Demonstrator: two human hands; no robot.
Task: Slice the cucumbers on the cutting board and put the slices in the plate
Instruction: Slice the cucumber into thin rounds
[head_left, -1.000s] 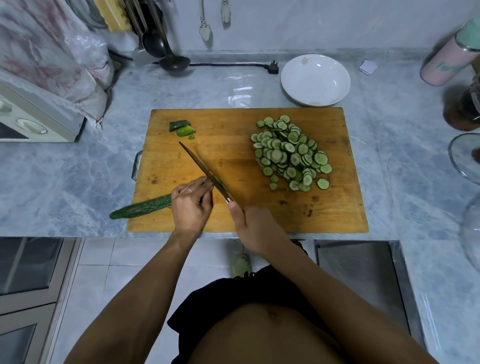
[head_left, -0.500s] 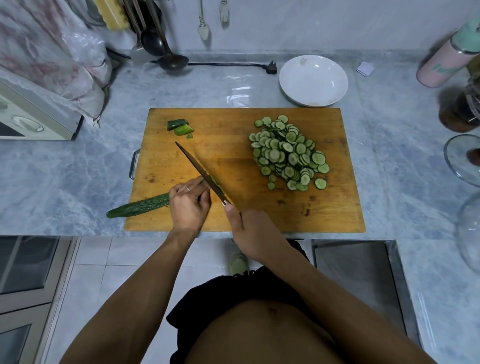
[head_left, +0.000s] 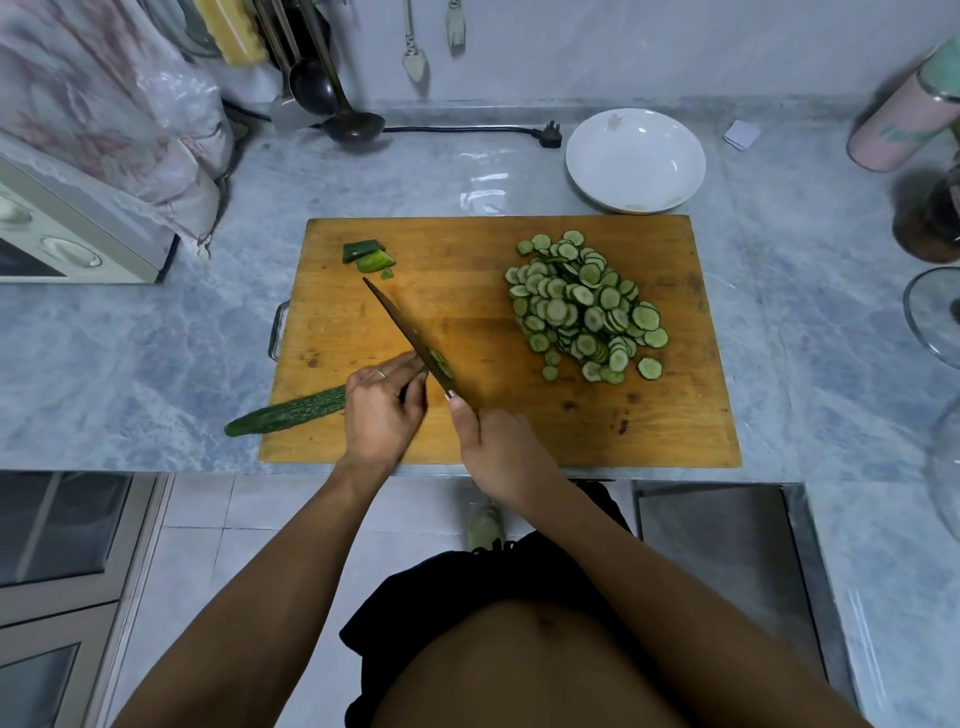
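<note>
A wooden cutting board (head_left: 467, 260) lies on the marble counter. My left hand (head_left: 382, 410) presses a dark green cucumber (head_left: 288, 413) down at the board's front left; its tail sticks out over the board's left edge. My right hand (head_left: 498, 447) grips the handle of a knife (head_left: 410, 332), whose blade runs diagonally up-left beside my left fingers, with a slice stuck to it. A heap of cucumber slices (head_left: 584, 309) covers the board's right half. Cut-off end pieces (head_left: 369, 257) lie at the far left. An empty white plate (head_left: 635, 160) stands behind the board.
A microwave under a plastic cover (head_left: 78, 228) stands at the left. Ladles (head_left: 332, 104) and a power cord (head_left: 467, 130) sit by the back wall. A pink bottle (head_left: 906, 119), a dark jar (head_left: 935, 218) and a glass lid (head_left: 935, 317) are at the right.
The knife keeps chopping at the cucumber's cut end beside my left fingers. Both hands stay in nearly the same place; the slice pile and plate are unchanged.
</note>
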